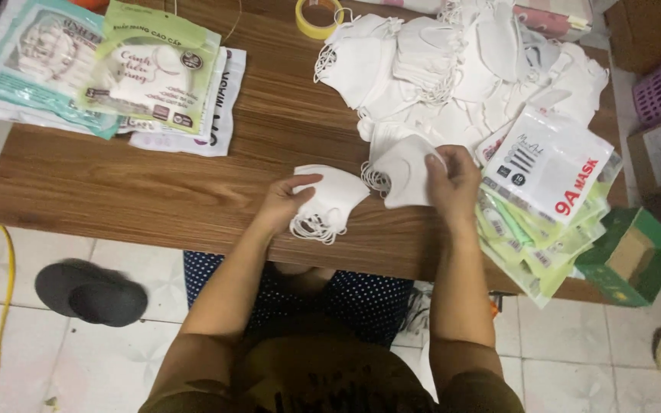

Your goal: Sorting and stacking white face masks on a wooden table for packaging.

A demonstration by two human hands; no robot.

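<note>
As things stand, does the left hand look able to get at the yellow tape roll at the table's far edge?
Probably yes: the left hand rests on a small mask stack, and bare table lies between it and the tape roll.
</note>
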